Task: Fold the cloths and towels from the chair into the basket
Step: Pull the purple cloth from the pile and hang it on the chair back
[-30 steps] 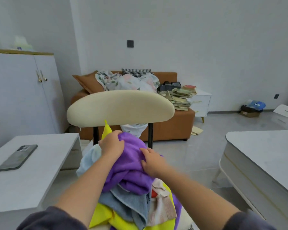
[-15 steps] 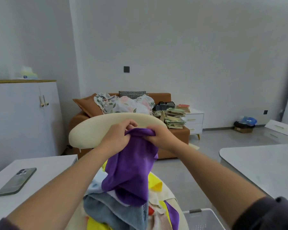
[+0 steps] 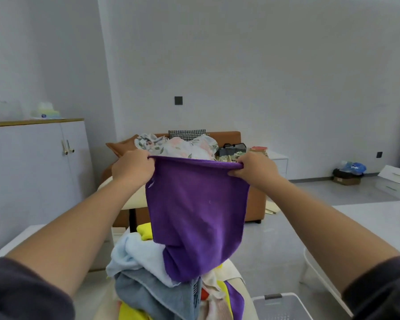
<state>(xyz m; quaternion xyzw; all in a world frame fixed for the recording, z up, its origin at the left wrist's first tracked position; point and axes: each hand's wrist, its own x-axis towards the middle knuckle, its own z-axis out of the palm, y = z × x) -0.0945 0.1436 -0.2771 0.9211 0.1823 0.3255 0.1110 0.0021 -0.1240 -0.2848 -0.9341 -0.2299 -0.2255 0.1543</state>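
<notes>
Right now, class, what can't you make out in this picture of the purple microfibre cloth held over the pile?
Head view:
- White plastic basket: cut off by the bottom edge.
- Cream padded chair backrest: mostly behind the purple microfibre cloth.
- Lower cloths: mostly buried under the grey towel.
- Objects on the white cabinet: blurred.

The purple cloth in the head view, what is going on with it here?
A person is working through laundry. The left hand and the right hand each grip a top corner of the purple cloth and hold it spread open in the air. Its lower end hangs down to the pile on the chair. A light blue towel and a grey towel lie there unfolded. The white basket stands at the lower right.
</notes>
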